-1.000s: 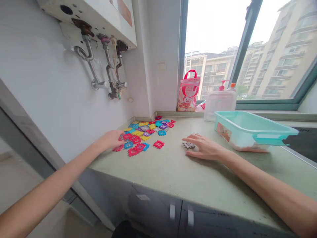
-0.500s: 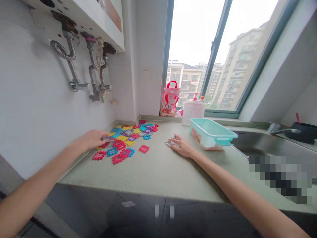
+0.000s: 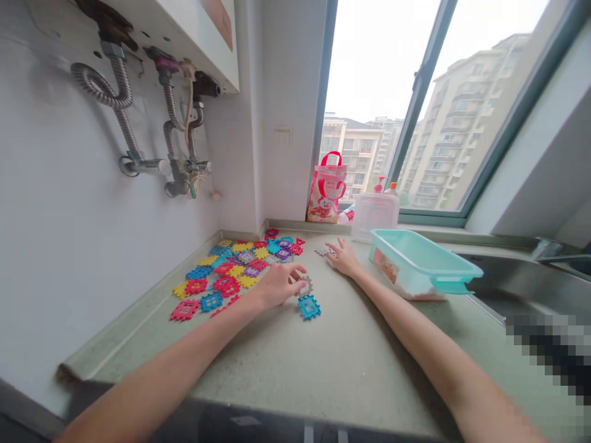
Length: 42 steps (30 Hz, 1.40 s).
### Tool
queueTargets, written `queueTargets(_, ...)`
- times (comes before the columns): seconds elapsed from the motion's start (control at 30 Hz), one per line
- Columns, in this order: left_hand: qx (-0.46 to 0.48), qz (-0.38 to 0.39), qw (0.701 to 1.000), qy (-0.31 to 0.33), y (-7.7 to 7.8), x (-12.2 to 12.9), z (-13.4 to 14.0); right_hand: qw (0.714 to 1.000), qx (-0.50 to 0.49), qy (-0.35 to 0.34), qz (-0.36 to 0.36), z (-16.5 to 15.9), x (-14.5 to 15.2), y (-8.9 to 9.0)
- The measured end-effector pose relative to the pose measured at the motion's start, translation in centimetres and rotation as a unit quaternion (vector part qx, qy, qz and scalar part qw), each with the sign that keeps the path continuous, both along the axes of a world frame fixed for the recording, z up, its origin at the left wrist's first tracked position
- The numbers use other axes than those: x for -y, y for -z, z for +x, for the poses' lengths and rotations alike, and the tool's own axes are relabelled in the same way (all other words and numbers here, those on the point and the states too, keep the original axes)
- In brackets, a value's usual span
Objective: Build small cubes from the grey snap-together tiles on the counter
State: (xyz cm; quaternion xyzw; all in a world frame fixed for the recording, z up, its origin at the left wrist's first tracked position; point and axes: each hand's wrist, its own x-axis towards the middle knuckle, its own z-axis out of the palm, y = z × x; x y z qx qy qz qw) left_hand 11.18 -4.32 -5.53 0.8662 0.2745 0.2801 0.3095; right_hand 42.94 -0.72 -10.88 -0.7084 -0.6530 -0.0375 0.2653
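Observation:
Colourful square building pieces [image 3: 226, 286] with toothed edges lie in a spread pile at the left back of the counter. My left hand [image 3: 277, 286] is closed, thumb and fingers pinching a grey toothed building piece [image 3: 305, 285] just in front of the pile. A blue toothed piece [image 3: 309, 307] adjoins the grey one; whether they are joined I cannot tell. Farther right, my right hand [image 3: 344, 258] lies open, fingers apart, at a few light grey pieces [image 3: 321, 251] on the counter. Its fingers partly cover them.
Right of my right hand stands a turquoise plastic basin [image 3: 415, 261]. Behind are a clear plastic container [image 3: 375, 215] and a pink bag [image 3: 325, 200] by the window. A steel sink [image 3: 503, 277] borders the right side; metal pipes [image 3: 122, 111] hang on the left wall.
My left hand has moved right from the pile to the middle of the counter, with the grey piece now at its fingers. My right hand stays by the light grey pieces. The view has shifted.

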Motion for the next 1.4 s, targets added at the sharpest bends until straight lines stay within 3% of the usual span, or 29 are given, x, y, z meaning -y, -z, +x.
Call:
queueTargets(0.07, -0.026, 0.032, 0.999, -0.012, 1.3, 0.5, -0.1, 1.000, -0.007, -0.007, 0.012, -0.7, 1.5, -0.1)
queueTargets(0.17, -0.053, 0.083, 0.994, -0.041, 2.0, 0.9, -0.7, 0.996, -0.023, -0.082, 0.019, -3.1, 6.0, -0.1)
queueTargets(0.23, -0.058, 0.101, 0.993, -0.026, 2.2, 1.0, -0.7, 0.972, -0.108, -0.206, 0.029, -5.2, 9.5, 0.0)
queueTargets(0.33, -0.057, 0.115, 0.992, 0.018, 2.8, 1.3, 0.0, 0.941, -0.206, -0.267, -0.037, -8.0, 13.2, 0.1)
queueTargets(0.5, -0.091, 0.154, 0.983, -0.050, 3.3, 1.5, 0.5, 0.952, -0.224, -0.204, -0.050, -9.1, 13.4, -0.2)
queueTargets(0.67, -0.138, 0.168, 0.975, -0.033, 2.8, 1.6, -0.6, 0.986, -0.143, -0.061, -0.060, -5.6, 12.1, -1.0)
queueTargets(0.77, -0.169, 0.203, 0.964, -0.021, 1.6, 0.9, -1.5, 0.991, -0.118, 0.017, -0.067, -2.8, 12.2, -1.7)
queueTargets(0.87, -0.215, 0.241, 0.946, 0.000, -0.6, -1.7, -3.3, 0.993, -0.101, 0.056, -0.033, -0.9, 12.5, -2.2)
queueTargets(0.93, -0.249, 0.265, 0.931, -0.028, -2.3, -4.4, -5.3, 0.996, -0.073, 0.042, 0.002, -0.4, 12.6, -2.2)
queueTargets(1.07, -0.266, 0.272, 0.897, -0.224, -4.0, -9.1, -9.4, 1.000, -0.011, -0.025, -0.006, -0.5, 12.2, -1.4)
queueTargets(1.13, -0.270, 0.253, 0.893, -0.257, -3.5, -10.3, -10.3, 0.999, -0.007, -0.034, -0.025, -0.7, 11.9, -0.9)
queueTargets(1.3, -0.287, 0.213, 0.899, -0.251, -0.7, -11.3, -9.8, 0.997, -0.039, -0.059, -0.011, -0.4, 12.0, -0.8)
queueTargets(1.4, -0.286, 0.196, 0.899, -0.269, -0.4, -11.6, -9.8, 0.994, -0.056, -0.088, -0.017, -0.1, 12.6, -1.1)
